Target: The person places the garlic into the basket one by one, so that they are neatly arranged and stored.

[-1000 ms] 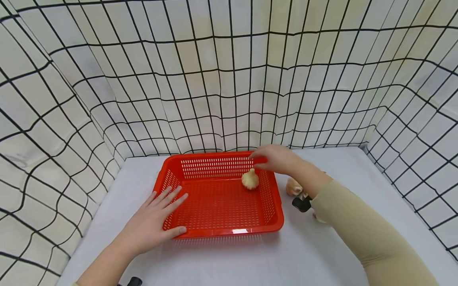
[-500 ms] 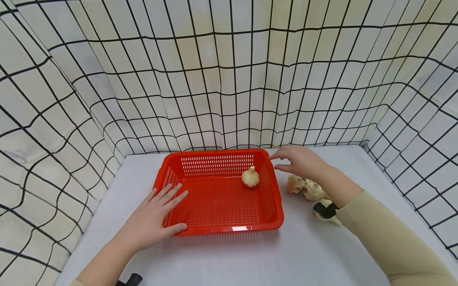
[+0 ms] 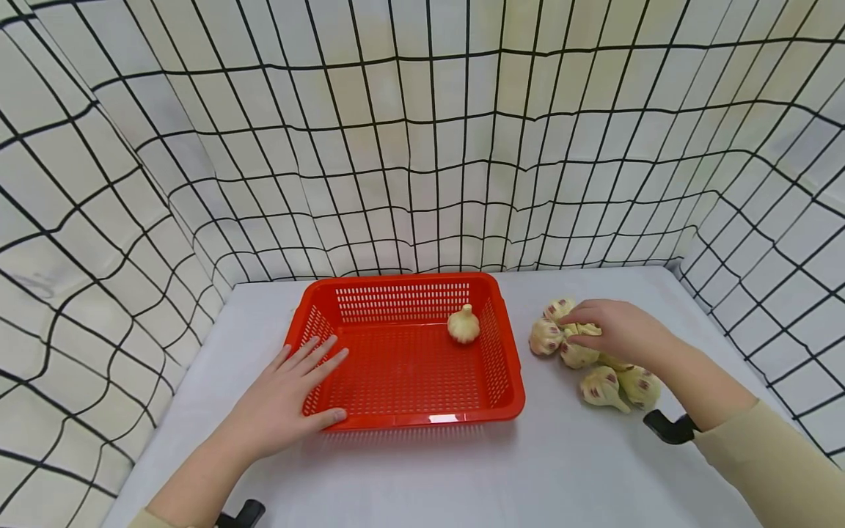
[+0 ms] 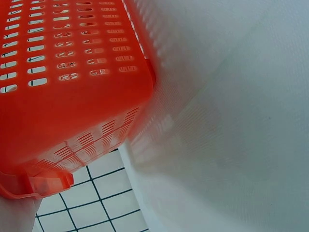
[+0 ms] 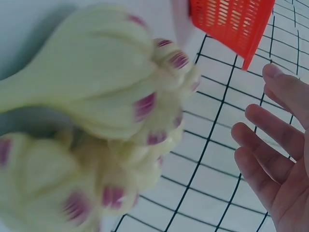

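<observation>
Right hand (image 3: pixel 620 331) over garlic bulbs (image 3: pixel 601 386), left hand (image 3: pixel 280 407) on red basket (image 3: pixel 396 422).

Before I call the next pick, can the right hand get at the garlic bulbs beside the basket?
Probably yes: the right hand looks empty and hangs over the garlic bulbs, with the red basket off to one side, out of its way.

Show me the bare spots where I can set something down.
Free: the white tabletop along the near side of the red basket, plus the basket's middle floor, left of its garlic bulb. Crowded: the basket's left edge, by the left hand, and the garlic pile beneath the right hand.
</observation>
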Demonstrator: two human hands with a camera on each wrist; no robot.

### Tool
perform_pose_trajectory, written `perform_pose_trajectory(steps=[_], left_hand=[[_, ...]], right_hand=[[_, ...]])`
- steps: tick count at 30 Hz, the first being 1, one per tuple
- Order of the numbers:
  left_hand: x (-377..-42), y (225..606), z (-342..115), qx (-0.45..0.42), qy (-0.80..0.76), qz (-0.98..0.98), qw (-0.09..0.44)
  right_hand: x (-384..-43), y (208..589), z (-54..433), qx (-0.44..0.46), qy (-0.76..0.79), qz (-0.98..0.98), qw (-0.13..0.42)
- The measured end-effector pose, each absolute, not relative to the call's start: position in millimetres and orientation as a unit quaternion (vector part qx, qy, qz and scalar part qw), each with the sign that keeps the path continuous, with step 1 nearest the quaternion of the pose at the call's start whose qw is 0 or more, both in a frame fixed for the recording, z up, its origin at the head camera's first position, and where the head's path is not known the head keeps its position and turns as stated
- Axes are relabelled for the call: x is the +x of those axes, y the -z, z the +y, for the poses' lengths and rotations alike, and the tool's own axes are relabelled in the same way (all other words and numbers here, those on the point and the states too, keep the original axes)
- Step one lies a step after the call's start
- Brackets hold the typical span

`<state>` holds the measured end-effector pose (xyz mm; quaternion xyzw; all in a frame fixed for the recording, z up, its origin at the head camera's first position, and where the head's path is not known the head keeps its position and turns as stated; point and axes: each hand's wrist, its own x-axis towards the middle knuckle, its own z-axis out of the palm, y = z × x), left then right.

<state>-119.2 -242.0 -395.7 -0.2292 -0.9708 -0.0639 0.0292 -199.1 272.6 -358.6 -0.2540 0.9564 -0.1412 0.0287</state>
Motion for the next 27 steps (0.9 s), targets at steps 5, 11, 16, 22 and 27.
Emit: perform_pose_trajectory(steps=[5,11,16,22,27], left_hand=[[-119.5,395.9,-242.1,-0.227,0.062,-0.972,0.028],[-119.5,396.0,-241.6,-0.224,0.061,-0.972,0.024],[-119.0,395.7,-241.7,-0.224,0.062,-0.972,0.025],[-118.6,395.3,-241.6,-0.223,0.064,-0.972,0.027],[-118.4,395.1,-241.3,-0.221,0.067,-0.973,0.026]], right_hand=[[-182.6,366.1,294.4,-0.247,0.143,0.958,0.029],[-167.8,376.4,312.8,-0.233,0.14,0.961,0.043],[-161.0,384.6,319.1,-0.232,0.127,0.963,0.058],[-160.4,395.0,320.6,-0.247,0.094,0.963,0.049],[-162.3,402.4,321.2,-0.265,0.073,0.961,0.037]])
